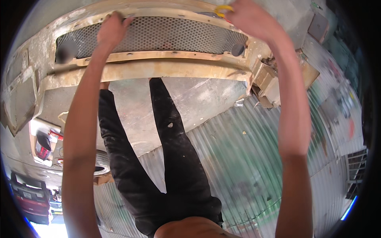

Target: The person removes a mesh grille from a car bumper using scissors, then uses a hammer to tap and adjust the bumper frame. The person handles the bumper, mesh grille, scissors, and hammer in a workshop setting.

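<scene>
A worn, cream-tan vehicle bumper (135, 70) with patchy paint spans the top of the view. Dark honeycomb mesh (166, 33) fills its long opening. My left hand (112, 29) reaches over the mesh's left part, its fingers curled at the opening's upper edge and the thumb a little apart. At the upper right, my right hand (248, 18) is closed around a tool with a yellow loop handle (223, 8) and a bit of red; its working end is hidden or too small to make out. That hand is above the opening's right end.
Right of the bumper lies an open cardboard box (268, 81). Corrugated metal sheeting (238, 158) with green stains stretches below and right. A tyre (102, 163) sits beyond my left forearm, and a dark red vehicle (31, 200) stands at lower left. My legs show in the middle.
</scene>
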The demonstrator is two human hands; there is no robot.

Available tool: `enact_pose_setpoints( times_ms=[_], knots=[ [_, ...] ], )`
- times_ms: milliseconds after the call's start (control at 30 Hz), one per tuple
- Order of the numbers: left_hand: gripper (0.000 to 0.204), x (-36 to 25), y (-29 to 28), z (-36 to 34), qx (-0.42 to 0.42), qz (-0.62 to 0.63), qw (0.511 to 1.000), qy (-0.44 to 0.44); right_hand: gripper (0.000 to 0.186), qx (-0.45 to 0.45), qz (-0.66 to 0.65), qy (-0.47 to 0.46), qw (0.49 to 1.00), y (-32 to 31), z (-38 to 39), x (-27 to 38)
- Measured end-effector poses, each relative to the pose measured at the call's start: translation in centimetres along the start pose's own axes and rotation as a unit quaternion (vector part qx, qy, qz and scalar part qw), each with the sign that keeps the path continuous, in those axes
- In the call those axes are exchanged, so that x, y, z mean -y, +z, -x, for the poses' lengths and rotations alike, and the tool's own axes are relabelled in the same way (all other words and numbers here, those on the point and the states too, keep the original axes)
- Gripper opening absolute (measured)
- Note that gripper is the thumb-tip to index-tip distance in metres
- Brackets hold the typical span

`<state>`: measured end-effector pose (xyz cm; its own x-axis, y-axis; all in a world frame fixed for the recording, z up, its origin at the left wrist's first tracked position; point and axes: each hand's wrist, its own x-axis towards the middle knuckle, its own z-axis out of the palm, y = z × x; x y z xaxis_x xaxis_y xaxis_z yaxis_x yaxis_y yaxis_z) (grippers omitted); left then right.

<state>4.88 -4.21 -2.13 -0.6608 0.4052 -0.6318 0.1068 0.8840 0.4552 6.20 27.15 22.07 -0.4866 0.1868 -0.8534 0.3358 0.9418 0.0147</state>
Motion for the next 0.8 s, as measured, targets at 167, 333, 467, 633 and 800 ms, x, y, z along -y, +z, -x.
enact_pose_setpoints(
  times_ms=[167, 333, 467, 633, 800],
  knots=[
    [0.041, 1.6, 0.8, 3.7, -0.036, -0.012, 0.998, 0.053, 0.039, -0.108, -0.072, 0.100, 0.987, 8.4, 6.3, -13.4],
    [0.036, -3.5, -0.5, 5.3, 0.019, -0.014, 0.999, 0.037, 0.032, -0.180, -0.150, 0.187, 0.954, 12.9, 8.3, -16.4],
    [0.036, -9.1, -0.1, 4.8, 0.013, -0.018, 0.995, 0.092, 0.033, -0.176, -0.075, 0.054, 0.980, 11.7, 7.4, -17.1],
    [0.039, -16.1, 2.2, 2.3, -0.054, -0.041, 0.978, 0.196, 0.034, -0.069, 0.053, 0.043, 0.995, 8.2, 4.7, -16.9],
    [0.041, -21.2, 4.6, 1.5, -0.076, -0.053, 0.973, 0.213, 0.029, -0.033, 0.079, 0.005, 0.996, 4.8, 3.5, -15.1]
  ],
)
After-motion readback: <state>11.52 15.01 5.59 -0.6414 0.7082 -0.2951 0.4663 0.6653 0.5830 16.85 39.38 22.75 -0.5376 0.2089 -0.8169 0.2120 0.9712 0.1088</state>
